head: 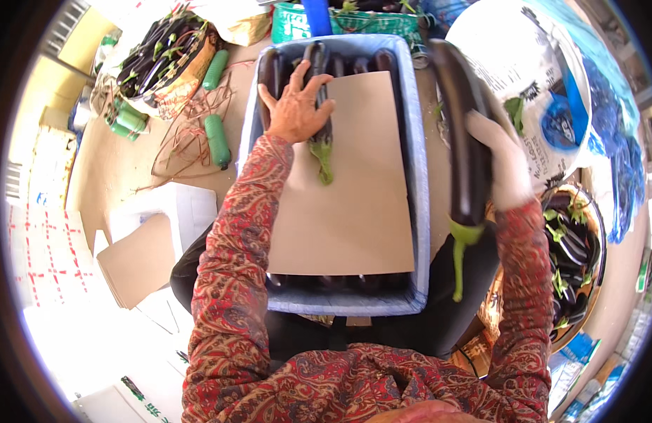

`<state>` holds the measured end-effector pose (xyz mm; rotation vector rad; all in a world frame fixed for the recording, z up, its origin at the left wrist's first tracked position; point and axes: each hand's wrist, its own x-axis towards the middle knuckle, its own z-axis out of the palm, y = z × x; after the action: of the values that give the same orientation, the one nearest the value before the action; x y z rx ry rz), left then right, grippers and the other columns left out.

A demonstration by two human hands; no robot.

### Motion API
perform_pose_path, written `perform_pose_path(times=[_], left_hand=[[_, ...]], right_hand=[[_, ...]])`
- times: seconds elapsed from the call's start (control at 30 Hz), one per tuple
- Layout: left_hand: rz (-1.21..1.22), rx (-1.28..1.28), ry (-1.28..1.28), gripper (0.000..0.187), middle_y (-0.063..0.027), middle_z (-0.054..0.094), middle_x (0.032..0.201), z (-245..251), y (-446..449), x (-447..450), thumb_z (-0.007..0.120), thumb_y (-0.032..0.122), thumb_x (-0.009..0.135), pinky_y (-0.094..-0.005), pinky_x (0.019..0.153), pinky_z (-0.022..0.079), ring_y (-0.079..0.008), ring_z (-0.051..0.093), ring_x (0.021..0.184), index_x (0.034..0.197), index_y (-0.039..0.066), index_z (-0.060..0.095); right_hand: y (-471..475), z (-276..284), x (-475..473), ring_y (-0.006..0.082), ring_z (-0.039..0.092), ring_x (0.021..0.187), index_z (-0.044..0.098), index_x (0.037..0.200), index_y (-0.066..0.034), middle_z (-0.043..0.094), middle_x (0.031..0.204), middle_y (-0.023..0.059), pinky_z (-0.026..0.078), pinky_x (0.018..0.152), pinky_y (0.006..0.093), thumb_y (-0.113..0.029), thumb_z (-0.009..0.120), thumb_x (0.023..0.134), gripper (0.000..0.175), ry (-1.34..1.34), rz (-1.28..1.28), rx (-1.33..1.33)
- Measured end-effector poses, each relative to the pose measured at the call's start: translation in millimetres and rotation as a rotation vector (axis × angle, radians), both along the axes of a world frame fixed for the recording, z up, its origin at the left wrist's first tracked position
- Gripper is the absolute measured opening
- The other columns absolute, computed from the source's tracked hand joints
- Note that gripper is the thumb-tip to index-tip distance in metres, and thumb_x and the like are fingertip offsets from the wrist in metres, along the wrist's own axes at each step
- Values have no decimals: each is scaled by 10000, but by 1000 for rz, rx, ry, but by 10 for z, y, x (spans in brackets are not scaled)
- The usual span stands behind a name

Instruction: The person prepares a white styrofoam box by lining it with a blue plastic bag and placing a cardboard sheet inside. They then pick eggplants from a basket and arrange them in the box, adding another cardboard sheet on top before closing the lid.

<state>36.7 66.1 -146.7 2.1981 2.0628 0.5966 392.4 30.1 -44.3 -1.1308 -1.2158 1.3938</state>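
A blue-lined rectangular crate (420,211) stands before me with eggplants in it. A sheet of brown cardboard (352,211) covers most of them; their ends show along the top and bottom edges. My left hand (299,106), bare with fingers spread, rests on a long dark eggplant (319,124) lying lengthwise at the sheet's upper left, its green stem toward me. To the right of the crate my right hand (497,153), in what looks like a white glove, slightly blurred, holds a large eggplant (466,174) with its stem pointing down toward me.
A container of eggplants (164,53) stands at upper left, near green bottle-like pieces (216,140) and twine. Stacked cardboard (138,259) lies at left. On the right are a round white plastic-covered container (500,47) and a basket (595,285) of eggplants. A green crate (378,24) stands beyond.
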Motion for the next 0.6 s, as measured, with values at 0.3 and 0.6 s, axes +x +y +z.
perform_pose_path(times=[0.3,0.6], left_hand=[[32,123,23,516,-79,306,1688,-97,-17,58,629,435,948,-866,1104,31,-345,429,1497,1447,328,553],[-118,13,317,737,-113,248,1740,35,88,114,609,416,967,-653,1253,91,-421,195,1590,1634,200,381]], right_hand=[[833,-661,-1841,450,571,1307,502,1478,-43,590,1393,296,453,1107,494,-445,722,835,789,-834,74,311],[818,-803,-1872,430,698,928,655,1033,-20,726,962,218,549,874,544,-344,610,952,337,-783,-258,342]])
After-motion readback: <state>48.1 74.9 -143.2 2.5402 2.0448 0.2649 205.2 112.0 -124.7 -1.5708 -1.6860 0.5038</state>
